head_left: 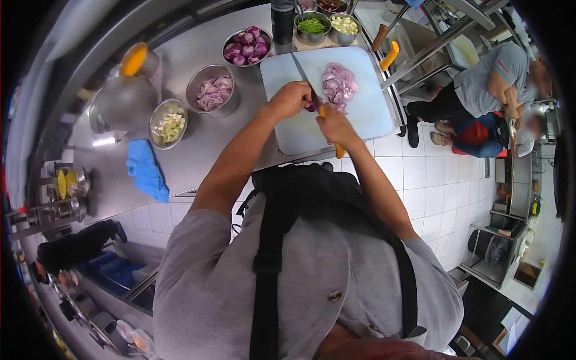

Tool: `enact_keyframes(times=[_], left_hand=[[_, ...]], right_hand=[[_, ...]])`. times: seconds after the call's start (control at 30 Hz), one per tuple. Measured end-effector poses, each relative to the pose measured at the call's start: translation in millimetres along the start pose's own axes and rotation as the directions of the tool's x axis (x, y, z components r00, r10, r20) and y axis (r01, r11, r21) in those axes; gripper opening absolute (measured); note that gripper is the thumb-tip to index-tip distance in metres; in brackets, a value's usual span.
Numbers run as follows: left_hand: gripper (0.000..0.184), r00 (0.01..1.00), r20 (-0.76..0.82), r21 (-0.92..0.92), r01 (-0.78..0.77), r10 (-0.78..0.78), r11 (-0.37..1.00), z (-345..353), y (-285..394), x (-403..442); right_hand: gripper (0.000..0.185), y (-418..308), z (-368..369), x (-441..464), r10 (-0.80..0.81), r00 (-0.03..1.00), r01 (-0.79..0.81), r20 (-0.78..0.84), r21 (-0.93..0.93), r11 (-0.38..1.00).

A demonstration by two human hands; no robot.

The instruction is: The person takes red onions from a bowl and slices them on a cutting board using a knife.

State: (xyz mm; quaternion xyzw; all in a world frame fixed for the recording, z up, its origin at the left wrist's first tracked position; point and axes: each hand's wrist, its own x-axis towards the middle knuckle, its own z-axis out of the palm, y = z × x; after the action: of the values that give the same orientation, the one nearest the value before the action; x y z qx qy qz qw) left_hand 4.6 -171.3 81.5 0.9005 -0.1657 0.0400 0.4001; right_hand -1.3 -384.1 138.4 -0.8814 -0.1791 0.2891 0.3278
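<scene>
My right hand (337,128) is wrapped round the yellow handle of a kitchen knife (304,70), whose blade points away across the white cutting board (366,123). On the blade's left side, my left hand (292,99) has its fingers curled down on a piece of red onion (311,107), mostly hidden by the fingers. Sliced red onion (339,84) lies in a loose pile to the right of the blade. A metal bowl of peeled whole red onions (247,47) stands beyond the board's left corner, and a metal pot of sliced onion (213,91) is left of my left forearm.
A bowl of pale chopped pieces (168,125) and a blue cloth (146,169) lie on the steel counter (204,150) to the left. Behind the board stand a dark bottle (282,24), chopped greens (312,25) and diced pieces (344,24). Two people (495,84) are at the right.
</scene>
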Motion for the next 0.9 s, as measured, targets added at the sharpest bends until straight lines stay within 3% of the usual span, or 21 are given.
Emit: enact_keyframes(times=[0.33, 0.5, 0.57, 0.6, 0.7, 0.83, 0.9], left_hand=[[0.018, 0.999, -0.050, 0.016, 0.003, -0.002, 1.000, 2, 3, -4], [0.017, 0.999, -0.044, 0.036, -0.021, 0.022, 0.999, -1, -2, -2], [0.017, 0.999, -0.030, 0.000, 0.011, -0.011, 1.000, 5, -1, -5], [0.017, 0.999, -0.019, -0.036, 0.027, -0.028, 0.999, 4, -2, -4], [0.019, 0.999, -0.002, -0.026, 0.034, -0.034, 0.999, -1, -2, -3], [0.022, 0.984, -0.040, 0.104, -0.171, 0.176, 0.980, -3, 7, -1], [0.023, 0.984, -0.079, 0.144, -0.146, 0.159, 0.979, 4, 5, -6]], right_hand=[[0.044, 13, 19, 13, 0.024, 1.000, -0.025, -0.012, -0.043, 0.999], [0.048, -12, -8, -6, 0.015, 1.000, -0.013, 0.025, -0.057, 0.998], [0.050, 41, 37, 30, -0.085, 0.991, 0.069, -0.100, -0.151, 0.986], [0.051, 35, 42, 31, -0.143, 0.976, 0.108, -0.165, -0.202, 0.973], [0.052, 23, 22, 19, 0.001, 0.998, -0.004, -0.068, -0.040, 0.999], [0.046, 34, 6, 17, 0.000, 1.000, -0.002, -0.028, -0.091, 0.996], [0.044, 40, 2, 15, 0.007, 0.999, -0.012, -0.053, -0.096, 0.995]])
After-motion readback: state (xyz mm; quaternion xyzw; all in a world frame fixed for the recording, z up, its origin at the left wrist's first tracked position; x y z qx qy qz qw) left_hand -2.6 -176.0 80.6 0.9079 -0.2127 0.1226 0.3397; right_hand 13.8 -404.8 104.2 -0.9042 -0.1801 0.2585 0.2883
